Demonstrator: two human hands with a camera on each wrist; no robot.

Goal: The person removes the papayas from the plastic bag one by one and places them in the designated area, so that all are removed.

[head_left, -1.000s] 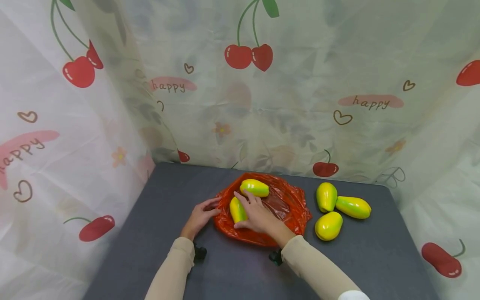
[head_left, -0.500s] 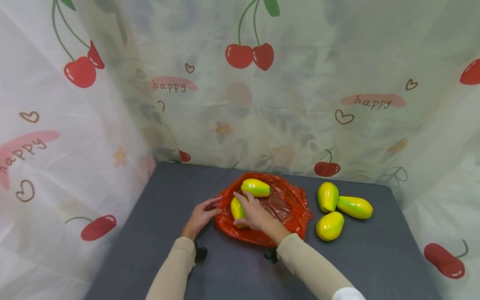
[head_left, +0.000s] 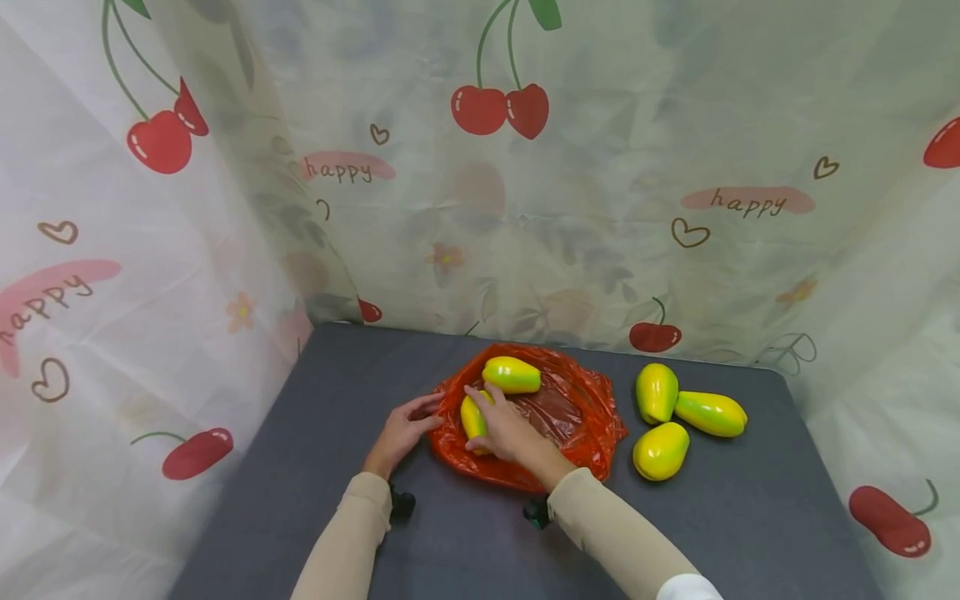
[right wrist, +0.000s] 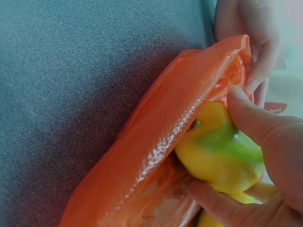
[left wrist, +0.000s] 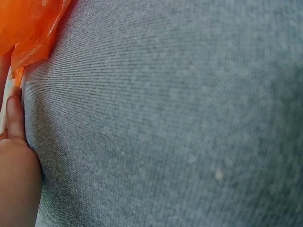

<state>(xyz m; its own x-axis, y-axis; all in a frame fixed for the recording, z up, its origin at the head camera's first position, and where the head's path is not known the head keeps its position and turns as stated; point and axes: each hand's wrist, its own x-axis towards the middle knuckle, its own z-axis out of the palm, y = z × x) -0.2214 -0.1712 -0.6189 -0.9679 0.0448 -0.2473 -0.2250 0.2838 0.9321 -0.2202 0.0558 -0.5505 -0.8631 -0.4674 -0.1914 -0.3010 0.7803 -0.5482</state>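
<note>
A red plastic bag [head_left: 577, 417] lies spread on the grey table, its mouth facing up. Inside are two yellow-green papayas: one [head_left: 512, 376] at the back, another [head_left: 473, 417] at the left, partly under my right hand [head_left: 507, 427]. The right wrist view shows the right thumb and fingers spanning this papaya [right wrist: 218, 146] and gripping its sides. My left hand [head_left: 402, 432] is at the bag's left edge, fingers extended and touching the plastic. In the left wrist view, the left hand [left wrist: 16, 156] sits by the orange-looking bag [left wrist: 35, 28]; its fingertips are partly hidden.
Right of the bag, three more papayas lie close together: one at the back [head_left: 656, 393], one at the right [head_left: 711, 414] and one in front [head_left: 660, 451]. A cherry-printed curtain [head_left: 570, 208] surrounds the back and sides of the table [head_left: 360, 367].
My right forearm has shifted slightly left, and the fingers sit a little farther over the left papaya. The left hand stays at the bag's edge. The camera view drifts slightly.
</note>
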